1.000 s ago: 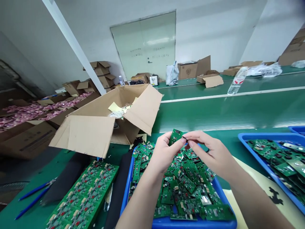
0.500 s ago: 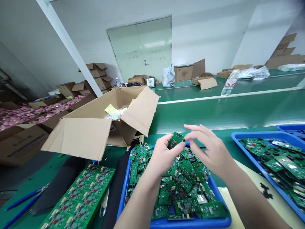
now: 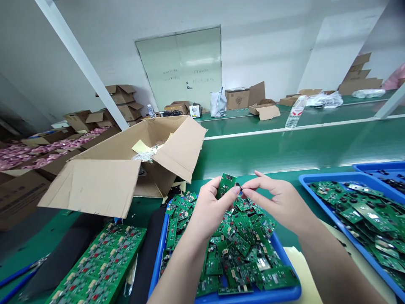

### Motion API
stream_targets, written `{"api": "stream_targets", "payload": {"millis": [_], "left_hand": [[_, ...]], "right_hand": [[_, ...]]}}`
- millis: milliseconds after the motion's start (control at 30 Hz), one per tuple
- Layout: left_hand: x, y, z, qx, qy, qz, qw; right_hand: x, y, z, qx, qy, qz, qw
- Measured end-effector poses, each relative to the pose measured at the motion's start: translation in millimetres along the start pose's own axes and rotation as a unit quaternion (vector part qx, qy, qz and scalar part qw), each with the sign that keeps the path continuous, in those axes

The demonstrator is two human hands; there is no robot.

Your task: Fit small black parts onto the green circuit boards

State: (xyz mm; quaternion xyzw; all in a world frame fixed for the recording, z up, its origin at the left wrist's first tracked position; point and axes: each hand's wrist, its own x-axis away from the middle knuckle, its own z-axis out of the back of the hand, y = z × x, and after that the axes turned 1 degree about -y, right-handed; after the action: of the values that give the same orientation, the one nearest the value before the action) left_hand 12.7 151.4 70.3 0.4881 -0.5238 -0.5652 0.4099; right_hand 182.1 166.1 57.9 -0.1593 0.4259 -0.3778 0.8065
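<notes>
My left hand grips a small green circuit board upright between thumb and fingers. At the board's right edge, my right hand pinches a small black piece, too small to name further; it touches or nearly touches the board by my left thumb. Both hands are above a blue tray heaped with loose green circuit boards.
Left of the tray lies a panel of joined circuit boards, with blue-handled pliers farther left. An open cardboard box stands behind. Another blue tray of boards is at right. A water bottle stands on the ledge.
My right thumb and fingers have closed together at the black piece beside the board. The board stands more upright in my left hand. The whole view has shifted slightly.
</notes>
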Motion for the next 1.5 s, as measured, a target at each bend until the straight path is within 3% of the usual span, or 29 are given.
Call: {"api": "stream_targets", "payload": {"millis": [233, 367, 567, 767, 1500], "left_hand": [[3, 6, -3, 0.032, -0.037, 0.061, 0.997], [4, 7, -6, 0.036, -0.073, 0.068, 0.994], [3, 9, -6, 0.005, 0.011, 0.077, 0.997], [1, 7, -11, 0.096, -0.02, 0.078, 0.992], [0, 1, -16, 0.121, -0.003, 0.083, 0.989]], "right_hand": [[5, 0, 9, 0.146, 0.094, 0.04, 0.984], [10, -6, 12, 0.209, 0.09, 0.053, 0.972], [9, -4, 18, 0.247, 0.164, 0.038, 0.954], [8, -5, 13, 0.143, 0.088, 0.1, 0.981], [4, -9, -1, 0.247, 0.081, 0.16, 0.952]]}}
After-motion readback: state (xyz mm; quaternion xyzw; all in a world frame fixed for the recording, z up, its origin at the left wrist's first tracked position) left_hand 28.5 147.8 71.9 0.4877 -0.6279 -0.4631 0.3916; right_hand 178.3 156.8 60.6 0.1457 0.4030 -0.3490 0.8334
